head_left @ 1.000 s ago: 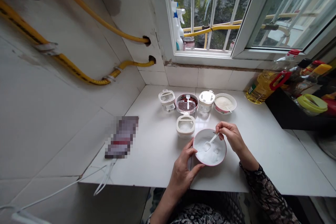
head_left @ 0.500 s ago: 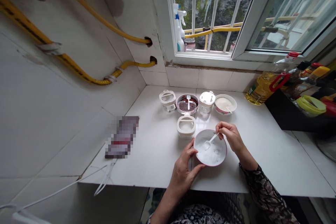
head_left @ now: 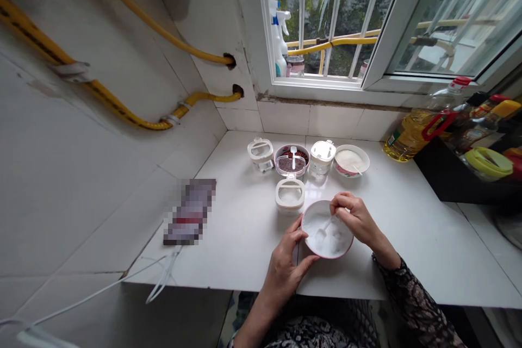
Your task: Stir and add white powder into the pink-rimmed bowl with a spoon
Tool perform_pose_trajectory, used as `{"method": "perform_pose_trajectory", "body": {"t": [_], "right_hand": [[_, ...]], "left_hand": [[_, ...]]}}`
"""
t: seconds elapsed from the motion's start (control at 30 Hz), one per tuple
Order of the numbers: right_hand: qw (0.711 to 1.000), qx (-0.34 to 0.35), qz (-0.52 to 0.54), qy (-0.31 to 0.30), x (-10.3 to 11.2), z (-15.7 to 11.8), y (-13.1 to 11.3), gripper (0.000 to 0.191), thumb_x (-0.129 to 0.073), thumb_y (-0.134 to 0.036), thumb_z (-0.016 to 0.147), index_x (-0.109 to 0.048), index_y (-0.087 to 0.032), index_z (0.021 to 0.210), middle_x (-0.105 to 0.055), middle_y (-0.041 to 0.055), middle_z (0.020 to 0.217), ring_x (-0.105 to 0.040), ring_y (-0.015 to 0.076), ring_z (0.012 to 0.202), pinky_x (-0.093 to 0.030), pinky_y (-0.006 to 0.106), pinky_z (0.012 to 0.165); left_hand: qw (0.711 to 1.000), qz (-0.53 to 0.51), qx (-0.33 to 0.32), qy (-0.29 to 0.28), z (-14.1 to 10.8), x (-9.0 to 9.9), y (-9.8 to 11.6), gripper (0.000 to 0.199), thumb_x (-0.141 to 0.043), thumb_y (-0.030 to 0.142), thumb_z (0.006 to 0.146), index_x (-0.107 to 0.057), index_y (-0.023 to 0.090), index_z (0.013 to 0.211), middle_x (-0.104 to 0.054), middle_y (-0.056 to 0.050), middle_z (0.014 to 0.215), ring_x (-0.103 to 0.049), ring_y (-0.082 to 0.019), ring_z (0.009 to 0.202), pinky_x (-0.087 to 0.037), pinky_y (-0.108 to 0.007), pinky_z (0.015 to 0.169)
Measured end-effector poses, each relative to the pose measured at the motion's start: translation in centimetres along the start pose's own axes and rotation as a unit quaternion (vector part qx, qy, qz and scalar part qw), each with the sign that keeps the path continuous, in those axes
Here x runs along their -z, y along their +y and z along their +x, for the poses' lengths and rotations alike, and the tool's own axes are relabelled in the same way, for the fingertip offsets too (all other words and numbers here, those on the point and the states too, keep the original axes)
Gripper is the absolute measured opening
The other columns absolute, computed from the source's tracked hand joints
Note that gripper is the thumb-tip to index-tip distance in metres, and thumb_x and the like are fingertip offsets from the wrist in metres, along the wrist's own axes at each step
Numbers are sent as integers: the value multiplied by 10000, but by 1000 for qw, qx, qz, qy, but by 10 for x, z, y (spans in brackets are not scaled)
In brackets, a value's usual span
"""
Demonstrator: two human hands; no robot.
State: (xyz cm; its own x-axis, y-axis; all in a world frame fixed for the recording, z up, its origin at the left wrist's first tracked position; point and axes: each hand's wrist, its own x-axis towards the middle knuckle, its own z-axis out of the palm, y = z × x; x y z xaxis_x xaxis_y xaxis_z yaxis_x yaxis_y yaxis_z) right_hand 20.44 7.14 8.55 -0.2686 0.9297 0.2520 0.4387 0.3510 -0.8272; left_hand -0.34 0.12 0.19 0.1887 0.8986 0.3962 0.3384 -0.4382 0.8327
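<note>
A white bowl [head_left: 340, 244] with a red rim holds white granules on the counter. My left hand [head_left: 285, 263] grips its left side, thumb at the near rim. My right hand [head_left: 354, 217] pinches the handle of a small white spoon [head_left: 321, 233], whose scoop rests in the granules. Just behind the bowl stands a clear jar [head_left: 289, 196] with a pale lid. Further back are another jar [head_left: 260, 154], a bowl with dark red contents [head_left: 303, 153], a third lidded jar [head_left: 322, 157] and a patterned bowl of white grains [head_left: 351, 161].
An oil bottle [head_left: 408, 133] and a black box [head_left: 436, 174] of condiments stand at the right. A blurred dark flat object [head_left: 191, 212] with a white cable [head_left: 161, 283] lies at the left. Behind the counter [head_left: 236, 239] is a window.
My right hand has shifted slightly left over the bowl, and the spoon's scoop has moved a little lower in the granules. The left hand still holds the bowl.
</note>
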Motion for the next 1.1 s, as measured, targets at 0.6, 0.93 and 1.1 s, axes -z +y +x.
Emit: {"method": "perform_pose_trajectory", "body": {"t": [0.6,0.93,1.1], "right_hand": [[978,-55,165,112,-9,11,-12,134,-548,-307,877,-638,-209,870,-604,-2,660,-572,165,643,-461,299,658],[960,222,-138,101,-21,11,-5,241,-464,-102,958,-656,-235,1022,-767,50,899,-683,200,803,-442,438,983],[976,130,-71,159,0,1,-9,165,-497,-164,932,-641,-241,907,-701,31,744,-653,224,790,-494,383,822]], "left_hand": [[1000,-7,6,-1,2,0,1,290,-725,210,845,-582,223,1097,-561,-177,1470,-554,-305,1367,-532,-445,1049],[1000,-15,7,7,0,-2,-1,300,-719,215,852,-580,225,1118,-566,-173,1467,-561,-305,1360,-521,-457,1064],[1000,-8,1,1,1,0,0,298,-716,201,849,-572,220,1109,-556,-186,1472,-548,-304,1373,-525,-447,1056]]}}
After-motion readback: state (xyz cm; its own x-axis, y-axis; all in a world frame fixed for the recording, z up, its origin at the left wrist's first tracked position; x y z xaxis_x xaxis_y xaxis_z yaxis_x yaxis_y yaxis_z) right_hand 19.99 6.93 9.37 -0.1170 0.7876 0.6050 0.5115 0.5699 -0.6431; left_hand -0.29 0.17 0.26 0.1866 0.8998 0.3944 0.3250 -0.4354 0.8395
